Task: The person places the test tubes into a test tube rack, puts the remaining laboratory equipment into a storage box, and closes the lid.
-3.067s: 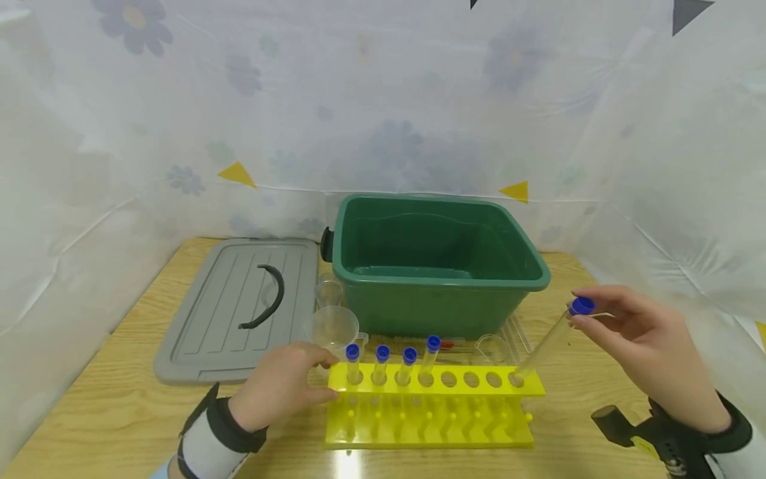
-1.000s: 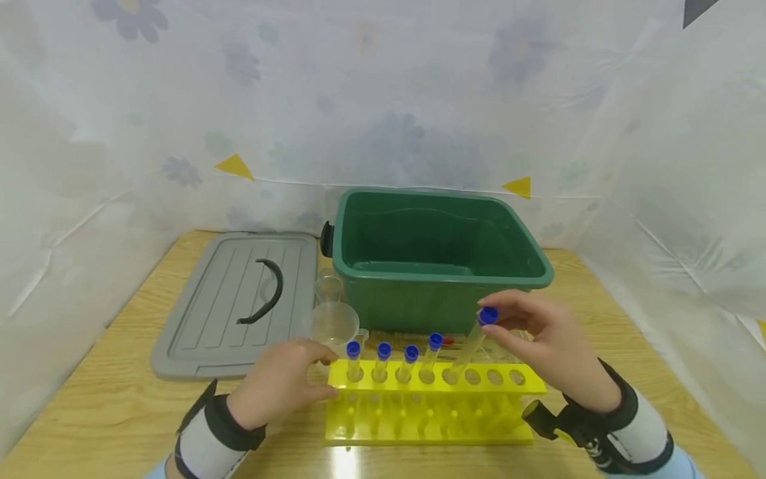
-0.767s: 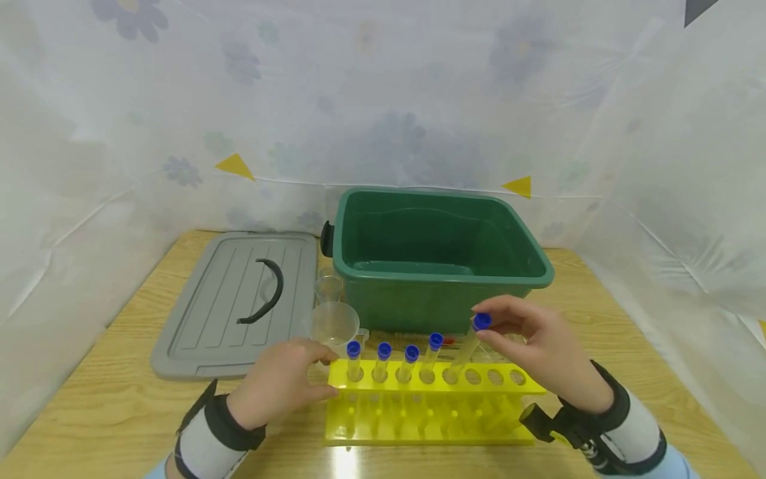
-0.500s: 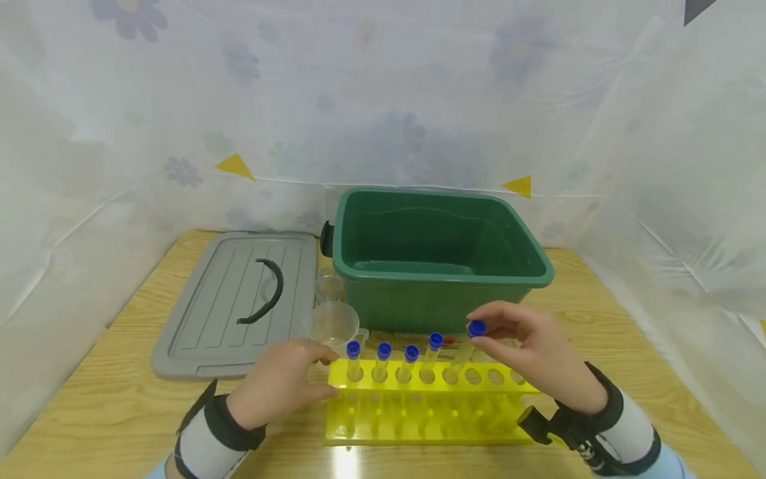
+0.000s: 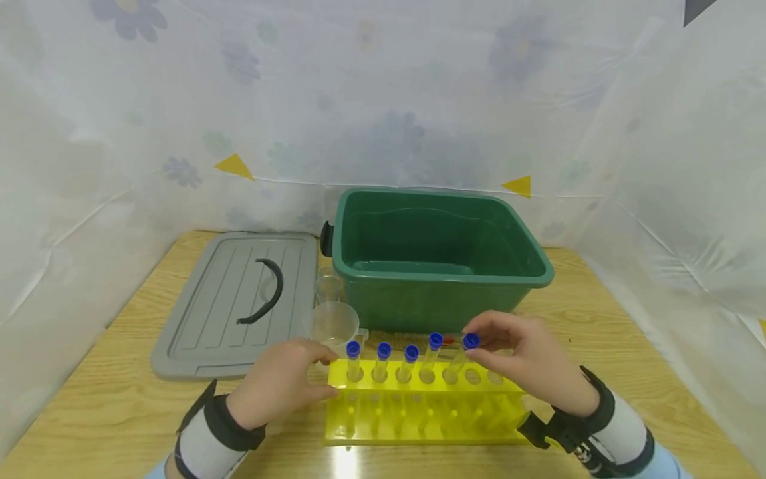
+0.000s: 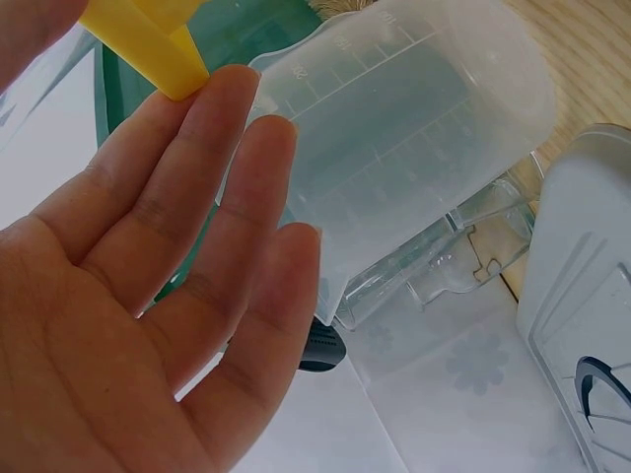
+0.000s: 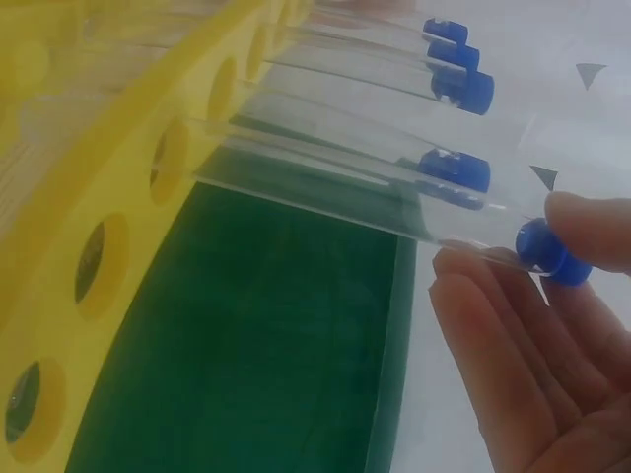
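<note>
Lower right, right hand's grip [image 5: 526, 356] pinches the blue cap [image 5: 471, 341] of a tube [image 5: 457, 363] slanting down-left into the rack [image 5: 433, 388]; left hand's grip [image 5: 287, 380] pinches the rack's left end

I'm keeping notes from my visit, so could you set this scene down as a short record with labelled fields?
Left hand: grips the left end of the yellow rack
Right hand: holds a blue-capped tube near its cap
Held tube: tilted, lower end in the fifth hole from left
Green bin: open, behind the rack
Grey lid: flat on the table, left of the bin
</note>
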### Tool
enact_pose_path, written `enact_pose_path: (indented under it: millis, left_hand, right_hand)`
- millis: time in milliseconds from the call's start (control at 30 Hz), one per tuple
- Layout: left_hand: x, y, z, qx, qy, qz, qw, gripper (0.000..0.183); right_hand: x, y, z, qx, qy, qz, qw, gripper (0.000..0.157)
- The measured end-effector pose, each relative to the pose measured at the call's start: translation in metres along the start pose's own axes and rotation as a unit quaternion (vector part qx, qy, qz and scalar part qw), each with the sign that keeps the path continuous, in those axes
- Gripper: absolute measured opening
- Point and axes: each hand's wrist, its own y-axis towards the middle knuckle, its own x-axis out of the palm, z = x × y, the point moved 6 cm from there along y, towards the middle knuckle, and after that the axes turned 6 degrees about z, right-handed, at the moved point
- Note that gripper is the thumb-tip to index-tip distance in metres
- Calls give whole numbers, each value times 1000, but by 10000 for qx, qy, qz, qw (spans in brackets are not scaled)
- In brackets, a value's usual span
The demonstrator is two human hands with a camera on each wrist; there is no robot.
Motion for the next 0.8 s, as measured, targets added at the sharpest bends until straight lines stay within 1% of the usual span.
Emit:
enact_pose_path:
  millis: [133,433,700,800]
  left_hand:
    - [1,0,0,-43,-31,-39,10000,38]
    - [1,0,-1,-48,-43,-47,10000,38]
    - [1,0,-1,-48,-70,-45,10000,37]
    - [1,0,-1,-30,-70,-37,10000,37]
  right_hand:
    - [4,-1,5,185,68,-163,9997,16]
    - [8,-2,13,352,194,-380,9985,20]
    - [12,-1,16,387,202,-566,9974,21]
    - [13,0,17,502,285,-648,9962,21]
